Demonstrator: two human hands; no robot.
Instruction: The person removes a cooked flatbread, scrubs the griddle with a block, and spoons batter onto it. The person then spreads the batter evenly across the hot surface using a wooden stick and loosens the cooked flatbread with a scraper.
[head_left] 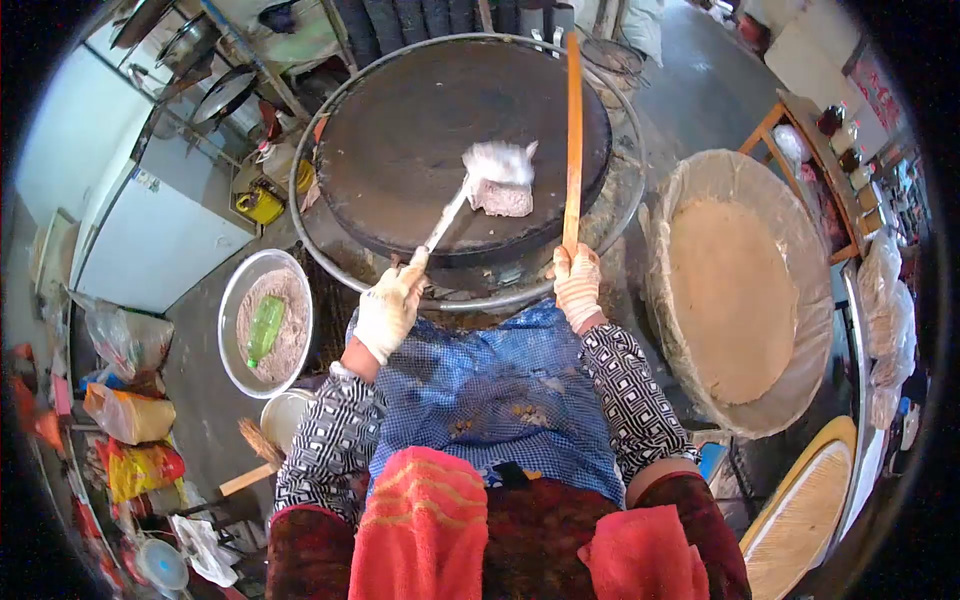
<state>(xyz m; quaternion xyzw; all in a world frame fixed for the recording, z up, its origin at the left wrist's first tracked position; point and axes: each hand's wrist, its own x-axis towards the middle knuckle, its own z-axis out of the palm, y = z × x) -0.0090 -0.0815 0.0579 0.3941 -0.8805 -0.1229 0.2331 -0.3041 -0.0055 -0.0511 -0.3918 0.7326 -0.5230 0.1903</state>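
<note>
My left hand point(390, 312), in a pale glove, is closed around the handle of a white-handled scoop point(447, 222). Its head is smeared by motion, so its exact shape cannot be told. Against the head sits a lump of pinkish-grey batter point(503, 200), over the dark round griddle point(400, 130). Also gloved, my right hand point(577, 285) grips the lower end of a long flat wooden stick point(573, 150), which points away from me across the griddle's right side.
A metal ring point(318, 255) surrounds the griddle. To the right stands a large plastic-lined basin point(735, 300) of tan batter. On the left, a metal bowl point(228, 335) contains pinkish-grey batter and a green bottle point(265, 328). A brush point(260, 440) lies near a white bucket point(283, 415).
</note>
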